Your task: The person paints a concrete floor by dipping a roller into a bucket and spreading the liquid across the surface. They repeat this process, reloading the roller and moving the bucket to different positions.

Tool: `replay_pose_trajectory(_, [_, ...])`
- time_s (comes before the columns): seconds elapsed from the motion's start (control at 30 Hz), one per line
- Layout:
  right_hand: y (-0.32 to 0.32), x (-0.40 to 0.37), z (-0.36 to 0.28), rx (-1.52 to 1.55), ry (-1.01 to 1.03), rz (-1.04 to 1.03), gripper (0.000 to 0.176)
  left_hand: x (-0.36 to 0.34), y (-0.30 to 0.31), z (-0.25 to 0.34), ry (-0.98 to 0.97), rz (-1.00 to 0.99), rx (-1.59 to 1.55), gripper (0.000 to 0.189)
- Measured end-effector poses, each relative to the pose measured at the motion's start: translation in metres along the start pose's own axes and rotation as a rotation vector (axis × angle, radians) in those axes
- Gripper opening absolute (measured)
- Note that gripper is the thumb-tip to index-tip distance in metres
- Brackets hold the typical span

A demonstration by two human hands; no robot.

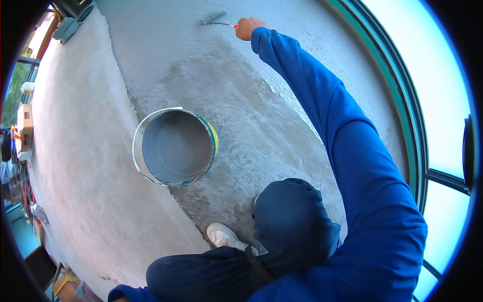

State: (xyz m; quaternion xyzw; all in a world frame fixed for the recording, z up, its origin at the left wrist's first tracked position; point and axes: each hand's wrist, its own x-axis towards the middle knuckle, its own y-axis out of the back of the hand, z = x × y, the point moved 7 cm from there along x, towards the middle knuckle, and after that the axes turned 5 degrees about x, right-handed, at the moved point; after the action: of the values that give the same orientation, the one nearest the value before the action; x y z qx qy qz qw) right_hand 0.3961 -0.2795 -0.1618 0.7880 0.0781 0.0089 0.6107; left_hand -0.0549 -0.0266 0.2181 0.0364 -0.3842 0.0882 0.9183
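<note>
My right hand (250, 28) is closed around the red handle of a paint roller (215, 18), reaching far out at the top of the view. The roller's grey, coated sleeve rests on the floor, where a wet-looking grey coat (151, 40) spreads around it. Between my feet and the roller stands a bucket (214, 141) holding grey liquid, its wire handle hanging down on the left side. Of my left arm only the blue cuff (132, 293) shows at the bottom edge, with a sliver of my left hand; its fingers are hidden.
Bare, lighter concrete (85, 136) lies to the left of the coated strip. A green-edged window frame (402, 105) curves along the right. Boxes (24, 128) and other clutter line the far left. My white shoe (222, 234) stands near the strip's edge.
</note>
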Motion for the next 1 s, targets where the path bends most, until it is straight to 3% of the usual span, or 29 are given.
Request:
replay_pose_trajectory(0.1, [-0.014, -0.013, 0.008, -0.003, -0.030, -0.025, 0.032, -0.045, 0.009, -0.064, 0.493, 0.079, -0.109, 0.013])
replay_pose_trajectory(0.17, [-0.016, -0.038, 0.021, -0.003, -0.040, -0.116, 0.032, -0.040, -0.023, -0.092, 0.461, -0.375, 0.237, 0.011])
replay_pose_trajectory(0.23, [-0.012, -0.082, 0.042, 0.032, -0.081, -0.146, 0.033, -0.055, -0.035, -0.111, 0.462, -0.369, 0.329, 0.010])
replay_pose_trajectory(0.33, [-0.014, -0.154, 0.086, 0.065, -0.086, -0.211, 0.033, -0.083, -0.058, -0.128, 0.642, -0.442, 0.278, 0.013])
replay_pose_trajectory(0.47, [-0.008, -0.253, 0.139, 0.075, -0.106, -0.197, 0.030, -0.110, -0.086, -0.133, 0.771, -0.662, 0.281, 0.018])
replay_pose_trajectory(0.77, [0.019, -0.455, 0.227, 0.088, -0.229, -0.260, 0.031, -0.131, -0.105, -0.133, 0.869, -0.818, 0.273, 0.016])
replay_pose_trajectory(1.0, [0.039, -0.616, 0.322, 0.167, -0.388, -0.363, 0.032, -0.142, -0.110, -0.138, 0.868, -0.766, 0.296, 0.016])
